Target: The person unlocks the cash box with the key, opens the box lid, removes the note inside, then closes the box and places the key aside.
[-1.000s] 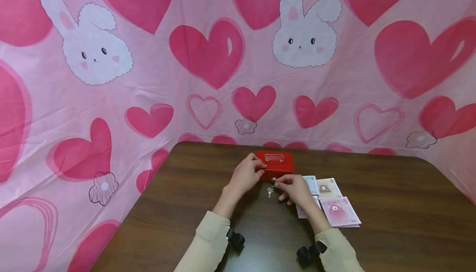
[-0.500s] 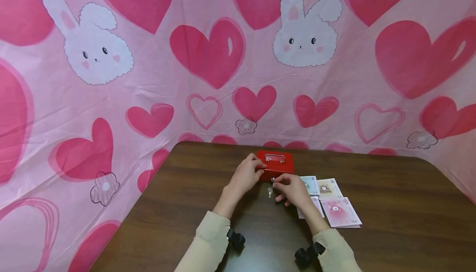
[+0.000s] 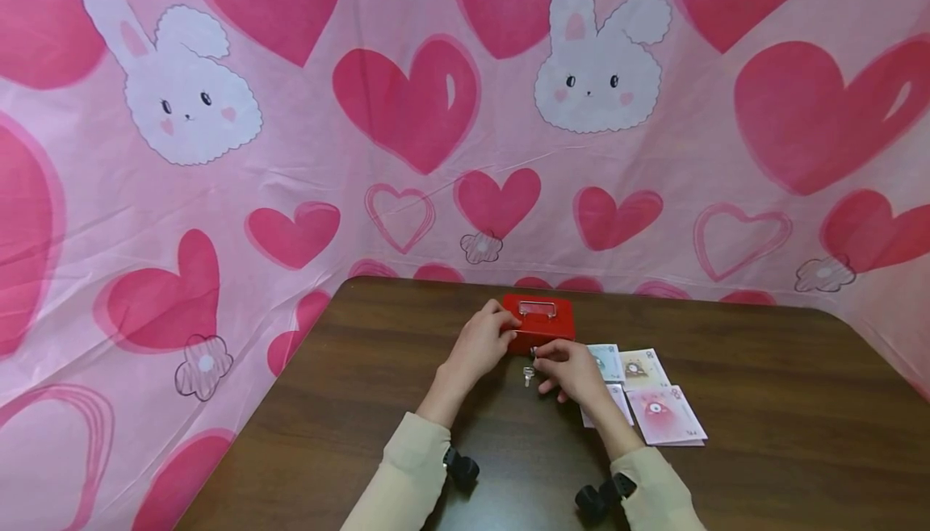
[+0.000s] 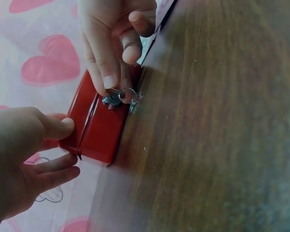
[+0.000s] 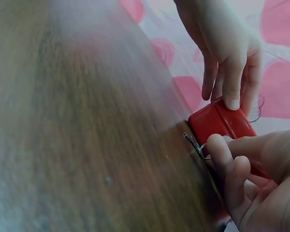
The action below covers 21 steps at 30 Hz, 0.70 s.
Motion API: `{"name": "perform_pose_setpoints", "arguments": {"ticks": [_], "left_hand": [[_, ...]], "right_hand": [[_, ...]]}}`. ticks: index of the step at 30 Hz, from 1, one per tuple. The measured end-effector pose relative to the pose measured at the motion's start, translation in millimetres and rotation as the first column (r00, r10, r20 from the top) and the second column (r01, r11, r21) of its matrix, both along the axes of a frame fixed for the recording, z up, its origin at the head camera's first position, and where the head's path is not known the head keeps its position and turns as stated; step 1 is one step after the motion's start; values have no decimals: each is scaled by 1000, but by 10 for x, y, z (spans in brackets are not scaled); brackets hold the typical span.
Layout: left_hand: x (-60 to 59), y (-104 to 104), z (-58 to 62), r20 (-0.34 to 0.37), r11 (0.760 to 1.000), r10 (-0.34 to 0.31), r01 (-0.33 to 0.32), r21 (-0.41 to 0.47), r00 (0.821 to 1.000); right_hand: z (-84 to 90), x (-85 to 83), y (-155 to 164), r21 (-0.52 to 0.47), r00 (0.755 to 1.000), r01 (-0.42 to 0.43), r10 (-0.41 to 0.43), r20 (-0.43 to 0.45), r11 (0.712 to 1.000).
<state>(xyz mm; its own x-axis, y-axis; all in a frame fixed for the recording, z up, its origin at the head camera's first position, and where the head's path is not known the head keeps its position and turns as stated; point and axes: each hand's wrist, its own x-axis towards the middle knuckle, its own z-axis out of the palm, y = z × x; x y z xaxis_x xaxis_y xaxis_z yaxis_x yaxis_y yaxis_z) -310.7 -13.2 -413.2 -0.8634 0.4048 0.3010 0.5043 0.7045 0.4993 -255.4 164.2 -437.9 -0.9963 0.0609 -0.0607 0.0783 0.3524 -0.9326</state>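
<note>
A small red cash box with a folding metal handle on its lid sits near the table's far edge, lid down. My left hand holds the box's left end, thumb on the lid and fingers around the side, as the left wrist view shows. At the front, my right hand pinches a key between thumb and forefinger at the round lock. Fingertips hide most of this key; how deep it sits I cannot tell. From its ring hangs a second key.
Several play banknotes lie right of the box, partly behind my right hand: a pink note, a yellowish note and a blue note among them. A pink cloth with hearts and rabbits hangs behind the brown wooden table.
My right hand shifted slightly left at the lock during the first half second, uncovering more of the notes, then stayed nearly still. My left hand and the box have not visibly moved.
</note>
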Motion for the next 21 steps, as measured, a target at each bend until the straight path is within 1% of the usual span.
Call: {"name": "perform_pose_setpoints", "arguments": {"ticks": [5,12,16,21], "left_hand": [[8,5,5,2,1000,3,-3,-5,1000],[-7,-3,-5,4,1000,-3,3,-8,1000],[-10,1,-14,-12,1000,4,-4,-26,1000],[1,12,-18,-29,1000,16,-17,-22,999]], "right_hand": [[-5,-10,18,-31,999,8,-7,40,999],[21,-10,21,-9,997,8,-7,83,1000],[32,-13,14,5,996,5,-6,94,1000],[47,-12,21,11,994,-1,0,109,1000]]}}
